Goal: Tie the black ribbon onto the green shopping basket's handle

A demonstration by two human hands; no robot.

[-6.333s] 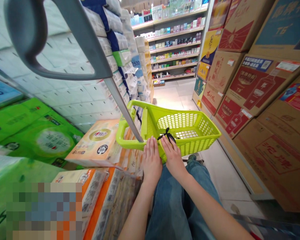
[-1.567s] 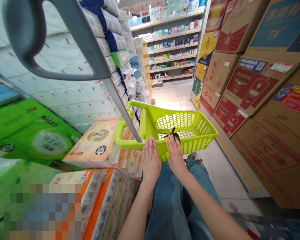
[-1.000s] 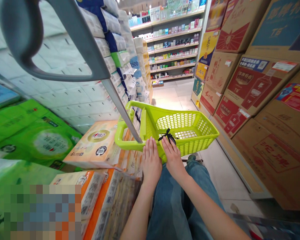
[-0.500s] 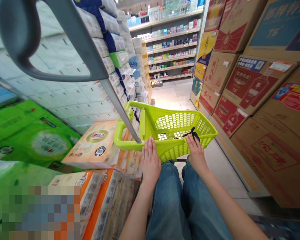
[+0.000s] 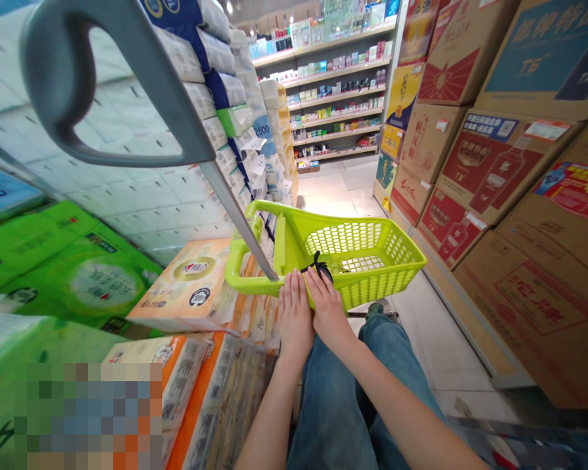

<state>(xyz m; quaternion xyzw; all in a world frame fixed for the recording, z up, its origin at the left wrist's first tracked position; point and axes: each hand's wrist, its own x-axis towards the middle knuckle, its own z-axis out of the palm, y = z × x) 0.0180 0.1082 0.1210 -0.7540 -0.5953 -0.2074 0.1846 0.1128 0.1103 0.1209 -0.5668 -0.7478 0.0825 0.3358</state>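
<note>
A lime-green plastic shopping basket (image 5: 367, 281) stands in front of me, its mesh interior showing nothing inside. My left hand (image 5: 294, 313) lies flat on its near rim with the fingers straight. Just beside it, my right hand (image 5: 327, 307) rests on the same rim, its fingertips at a small black knotted cord (image 5: 317, 265). Part of the cord is hidden by those fingers. A long grey pull handle (image 5: 169, 85) rises from the basket's near left corner and loops up to the upper left.
Stacked tissue packs (image 5: 186, 287) form a tall wall along the left. Printed cardboard cartons (image 5: 490, 176) are piled along the right. A tiled aisle floor (image 5: 436, 346) leads to shelves of boxed goods (image 5: 333, 98). My jeans (image 5: 333, 391) show below the basket.
My right hand has slid left along the rim, back beside my left hand, and the black cord has moved with it. The basket and my left hand have barely shifted.
</note>
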